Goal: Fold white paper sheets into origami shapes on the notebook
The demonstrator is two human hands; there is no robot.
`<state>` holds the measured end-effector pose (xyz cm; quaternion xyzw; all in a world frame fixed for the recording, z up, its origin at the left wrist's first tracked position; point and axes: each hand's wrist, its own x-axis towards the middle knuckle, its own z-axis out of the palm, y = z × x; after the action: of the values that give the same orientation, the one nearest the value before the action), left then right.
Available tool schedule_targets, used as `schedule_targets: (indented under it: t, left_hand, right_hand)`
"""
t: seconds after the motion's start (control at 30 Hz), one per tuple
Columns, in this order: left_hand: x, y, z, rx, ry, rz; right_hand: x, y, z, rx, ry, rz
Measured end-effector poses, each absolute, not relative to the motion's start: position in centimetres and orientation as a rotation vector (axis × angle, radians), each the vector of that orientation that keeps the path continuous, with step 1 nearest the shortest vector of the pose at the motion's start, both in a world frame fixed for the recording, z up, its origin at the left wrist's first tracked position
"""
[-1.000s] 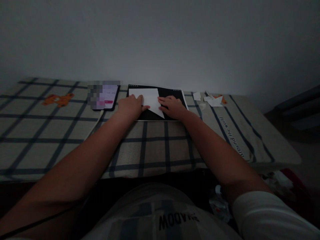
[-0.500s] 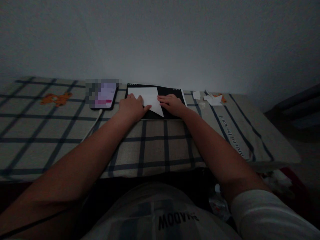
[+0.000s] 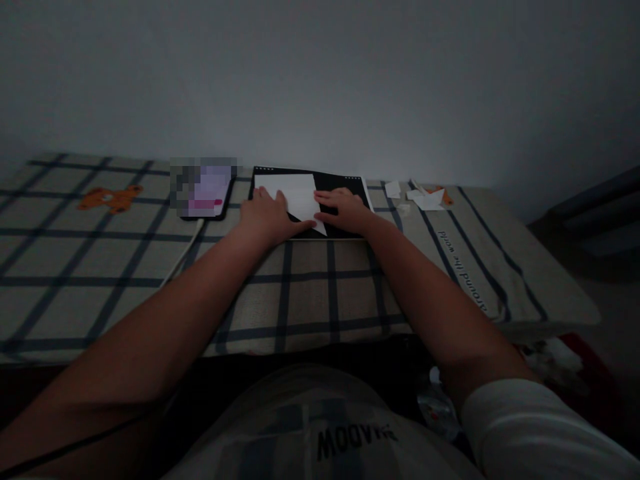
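A folded white sheet of paper (image 3: pixel 300 193) lies on a black notepad (image 3: pixel 343 225) with small holes along its far edge. My left hand (image 3: pixel 263 215) rests spread on the left part of the paper. Its thumb stretches right along the near side, toward the pointed lower corner. At the sheet's right edge, my right hand (image 3: pixel 345 208) lies with fingers stretched out, the fingertips touching the paper. The palms and some of the sheet's folds are hidden beneath the hands.
Left of the notepad lies a phone (image 3: pixel 210 193) with a white cable (image 3: pixel 183 253). Several paper scraps (image 3: pixel 393 190) and a folded paper piece (image 3: pixel 431 200) lie to the right. A checked cloth (image 3: pixel 305 300) covers the table, and a wall (image 3: pixel 310 87) rises behind.
My left thumb has stretched farther right, over the lower part of the paper toward its pointed corner. My right thumb now shows apart from the fingers. The paper stays in place.
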<state>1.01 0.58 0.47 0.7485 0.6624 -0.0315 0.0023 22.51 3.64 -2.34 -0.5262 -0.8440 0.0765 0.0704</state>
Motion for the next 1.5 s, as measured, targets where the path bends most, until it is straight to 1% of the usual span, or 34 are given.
schedule_targets:
  t: [0.3, 0.47, 0.6, 0.73, 0.97, 1.17, 1.5]
  left_hand:
    - [1.0, 0.1, -0.2, 2.356, 2.058, -0.099]
    - [0.7, -0.1, -0.9, 2.421, 2.049, 0.002]
    - [1.2, -0.7, -0.8, 2.648, 1.829, 0.038]
    - [2.0, -1.0, -0.9, 2.691, 1.65, 0.011]
    - [2.3, -1.1, -1.1, 2.681, 1.669, 0.052]
    - [2.4, -1.3, -1.0, 2.666, 1.673, 0.017]
    - [2.4, -1.3, -1.4, 2.658, 1.659, 0.03]
  right_hand:
    - [22.9, 3.5, -1.8, -1.575, -2.617, 0.295]
    - [22.9, 3.6, -2.0, -1.556, -2.623, 0.256]
    - [22.9, 3.9, -2.3, -1.541, -2.606, 0.269]
    - [23.0, 4.1, -2.6, -1.52, -2.591, 0.262]
    - [23.4, 4.2, -3.1, -1.446, -2.589, 0.213]
    - [24.3, 4.2, -3.0, -1.298, -2.59, 0.209]
    - [23.5, 3.1, -2.5, -1.257, -2.601, 0.145]
